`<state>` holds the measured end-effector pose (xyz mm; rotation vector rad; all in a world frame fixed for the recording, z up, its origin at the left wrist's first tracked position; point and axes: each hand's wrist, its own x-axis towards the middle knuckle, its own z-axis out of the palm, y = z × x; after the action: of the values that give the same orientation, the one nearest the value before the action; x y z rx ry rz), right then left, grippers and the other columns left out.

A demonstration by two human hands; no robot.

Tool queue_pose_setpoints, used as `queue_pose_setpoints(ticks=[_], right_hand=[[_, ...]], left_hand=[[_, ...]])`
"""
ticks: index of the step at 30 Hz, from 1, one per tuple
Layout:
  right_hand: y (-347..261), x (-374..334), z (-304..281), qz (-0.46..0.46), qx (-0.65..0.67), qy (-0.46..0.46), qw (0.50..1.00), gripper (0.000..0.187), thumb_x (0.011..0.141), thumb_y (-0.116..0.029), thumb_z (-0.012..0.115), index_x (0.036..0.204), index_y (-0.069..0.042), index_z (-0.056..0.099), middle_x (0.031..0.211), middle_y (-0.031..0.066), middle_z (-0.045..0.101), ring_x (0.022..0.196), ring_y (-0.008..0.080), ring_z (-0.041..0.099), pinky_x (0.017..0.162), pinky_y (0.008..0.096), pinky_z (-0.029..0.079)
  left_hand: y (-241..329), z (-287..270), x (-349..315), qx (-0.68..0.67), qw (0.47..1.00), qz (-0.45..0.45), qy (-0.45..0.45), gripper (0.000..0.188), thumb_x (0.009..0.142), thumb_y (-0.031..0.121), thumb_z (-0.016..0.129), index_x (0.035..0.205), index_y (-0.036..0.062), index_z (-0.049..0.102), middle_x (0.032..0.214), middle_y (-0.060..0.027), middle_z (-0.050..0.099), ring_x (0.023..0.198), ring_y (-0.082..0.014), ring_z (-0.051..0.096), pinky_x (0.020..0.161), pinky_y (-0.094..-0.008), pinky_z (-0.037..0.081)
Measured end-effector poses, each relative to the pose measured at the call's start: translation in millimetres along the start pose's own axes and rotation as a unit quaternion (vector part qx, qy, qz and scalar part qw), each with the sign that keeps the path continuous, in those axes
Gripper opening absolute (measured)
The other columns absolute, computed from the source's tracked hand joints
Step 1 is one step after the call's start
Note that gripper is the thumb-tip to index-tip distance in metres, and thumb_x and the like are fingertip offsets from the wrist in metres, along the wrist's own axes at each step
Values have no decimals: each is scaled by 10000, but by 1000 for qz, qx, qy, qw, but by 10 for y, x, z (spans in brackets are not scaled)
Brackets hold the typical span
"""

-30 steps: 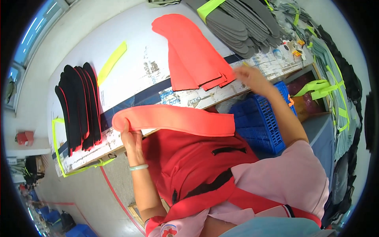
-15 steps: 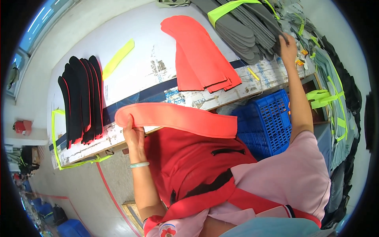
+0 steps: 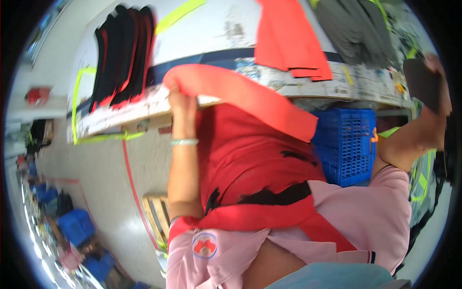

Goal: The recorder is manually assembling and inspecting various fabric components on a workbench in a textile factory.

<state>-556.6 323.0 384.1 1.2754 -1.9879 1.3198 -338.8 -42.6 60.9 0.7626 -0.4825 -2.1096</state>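
My left hand (image 3: 183,105) pinches the rounded end of a curved coral fabric strip (image 3: 245,96). The strip stretches across the front of my red apron, its straight-cut end toward the right. Out at the far right, my right hand (image 3: 439,77) is raised, smeared by motion, and grips a dark grey fabric piece (image 3: 419,85). Several grey strips (image 3: 353,31) lie stacked on the table at the back right. Left of them is a fanned pile of coral strips (image 3: 291,43). Black strips with red edges (image 3: 126,55) lie in a row at the left.
A worn white table (image 3: 207,36) spans the far side. Below its front edge, to the right, stands a blue plastic crate (image 3: 344,147). A yellow-green band (image 3: 180,15) lies by the black strips, and another (image 3: 74,108) hangs off the left corner. A wooden pallet (image 3: 156,212) is on the floor.
My right hand has drawn a dark grey piece away from the grey stack, to the right and nearer. The coral strip in my left hand now slants more downward. The whole view has shifted.
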Motion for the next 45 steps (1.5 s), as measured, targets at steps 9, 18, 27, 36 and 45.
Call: queue_pose_setpoints(ticks=[9,18,27,36,45], right_hand=[[-187,-1126,3020,43,322,-413,851,347,819,-190,712,1020,-44,470,936,88,532,881,160,527,818,304,434],[-802,-1193,3243,107,369,-365,848,237,839,-167,710,954,-26,559,758,69,633,694,104,592,657,255,481],[-783,-1206,3338,114,392,-346,845,209,812,-136,740,884,-14,587,718,37,625,650,62,554,604,213,457],[-702,-1209,3319,101,359,-348,860,254,780,-175,771,876,-28,587,700,28,612,634,66,546,596,226,461],[-620,-1328,3286,56,264,-343,900,304,770,-254,781,807,-23,588,648,23,589,579,72,510,531,237,424]], left_hand=[[163,433,-956,58,984,167,-37,177,969,106,489,1106,20,561,1038,-82,638,916,-177,629,820,-312,510],[595,262,-1366,32,979,195,-45,292,1014,201,430,1183,-17,525,1094,-92,602,994,-149,584,889,-280,479],[554,244,-1522,16,985,147,-89,349,1028,282,388,1165,-12,518,1096,-80,586,1012,-145,572,898,-278,472],[475,163,-1513,126,977,154,-78,335,1027,298,397,1093,27,583,980,-6,606,832,-46,542,692,-177,432],[503,133,-1592,111,981,122,-106,358,1021,289,415,1177,0,558,1059,-36,601,970,-99,551,875,-237,433]])
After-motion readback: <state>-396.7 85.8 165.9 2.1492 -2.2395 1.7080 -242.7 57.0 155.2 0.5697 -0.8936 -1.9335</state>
